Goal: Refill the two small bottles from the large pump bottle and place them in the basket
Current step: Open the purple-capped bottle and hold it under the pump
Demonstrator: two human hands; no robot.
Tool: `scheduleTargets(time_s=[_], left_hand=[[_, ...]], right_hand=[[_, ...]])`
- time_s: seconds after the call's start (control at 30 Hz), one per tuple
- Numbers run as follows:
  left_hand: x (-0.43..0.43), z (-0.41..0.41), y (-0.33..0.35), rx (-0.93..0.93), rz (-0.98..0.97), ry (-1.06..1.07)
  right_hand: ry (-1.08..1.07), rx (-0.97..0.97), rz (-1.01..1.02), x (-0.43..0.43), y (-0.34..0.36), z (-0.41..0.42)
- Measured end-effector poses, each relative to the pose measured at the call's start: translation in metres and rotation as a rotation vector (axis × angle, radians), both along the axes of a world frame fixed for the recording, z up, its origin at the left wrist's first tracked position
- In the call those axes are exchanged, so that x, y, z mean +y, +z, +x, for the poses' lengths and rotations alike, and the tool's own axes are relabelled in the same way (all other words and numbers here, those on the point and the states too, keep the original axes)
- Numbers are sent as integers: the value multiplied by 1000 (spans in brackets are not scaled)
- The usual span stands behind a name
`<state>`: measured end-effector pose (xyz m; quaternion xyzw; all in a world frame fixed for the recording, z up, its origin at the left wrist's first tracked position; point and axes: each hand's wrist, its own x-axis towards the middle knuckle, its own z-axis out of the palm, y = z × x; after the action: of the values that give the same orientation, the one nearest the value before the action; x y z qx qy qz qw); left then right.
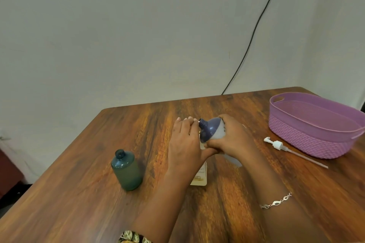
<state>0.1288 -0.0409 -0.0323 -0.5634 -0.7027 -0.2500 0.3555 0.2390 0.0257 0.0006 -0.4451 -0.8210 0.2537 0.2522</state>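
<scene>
My left grip (pixel 185 140) is clamped round the upper part of the small cream bottle (pixel 200 176), fingers curled over it and thumb pressed in from my side, so only its labelled lower end shows below my palm, down on the table (pixel 79 193). My right grip (pixel 235 138) is wrapped tight on the large bottle (pixel 212 128), which has a pale body and a dark blue shoulder. It is tipped hard over, its open neck pointing across at my left fingers and just about touching them. The mouth of the cream bottle is hidden under my left grip, so I cannot tell whether anything is running in. The 2 grips are pressed together, right thumb against left thumb. Out past my left grip, well apart, the teal bottle (pixel 127 171) stands on the table by itself, uncapped, with its neck open. Off beyond my right grip lies the white pump (pixel 277 144), flat on the table with its long tube trailing away, just beside the near wall of the purple basket (pixel 308 138). The basket sits at the far corner on that side, and I see neither of the 2 small bottles in it. A silver bracelet (pixel 276 202) rides on my right wrist.
</scene>
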Motion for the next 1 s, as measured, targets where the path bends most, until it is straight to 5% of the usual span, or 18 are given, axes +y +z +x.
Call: scheduleTargets(time_s=[1.0], left_hand=[[-1, -4, 9, -8, 23, -79]], right_hand=[[16, -23, 16, -3, 7, -2]])
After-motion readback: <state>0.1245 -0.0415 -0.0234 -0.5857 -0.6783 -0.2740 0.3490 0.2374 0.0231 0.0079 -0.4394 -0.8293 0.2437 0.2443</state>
